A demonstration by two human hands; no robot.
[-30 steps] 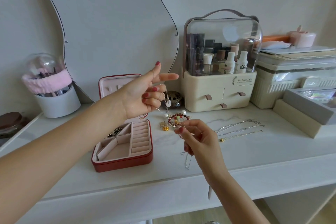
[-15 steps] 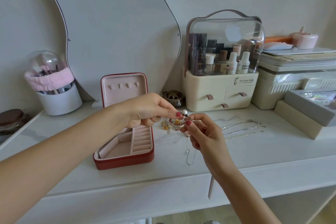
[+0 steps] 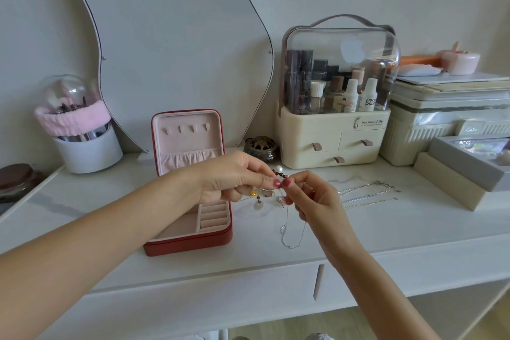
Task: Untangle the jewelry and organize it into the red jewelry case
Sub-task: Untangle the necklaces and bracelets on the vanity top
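Observation:
The red jewelry case (image 3: 190, 243) stands open on the white table, its pink lid upright and its tray partly hidden behind my left wrist. Just right of the case, my left hand (image 3: 234, 176) and my right hand (image 3: 311, 196) meet fingertip to fingertip, both pinching a tangled jewelry bundle (image 3: 277, 174) of dark beads, a pearl and gold charms. A pale pendant (image 3: 258, 205) hangs below it. A thin silver chain (image 3: 292, 237) dangles from my right hand down to the tabletop. Several silver necklaces (image 3: 369, 193) lie straightened out to the right.
A cream cosmetics organizer (image 3: 334, 143) with a clear dome stands behind. A small brass pot (image 3: 260, 146) sits beside it. A wavy mirror (image 3: 171, 44) leans on the wall. A white brush holder (image 3: 82, 141) is at left, stacked boxes (image 3: 455, 174) at right.
My left hand came down from its raised position and joined my right hand on the bundle. The bundle now hangs lower, near the case's right edge, with the chain dangling longer.

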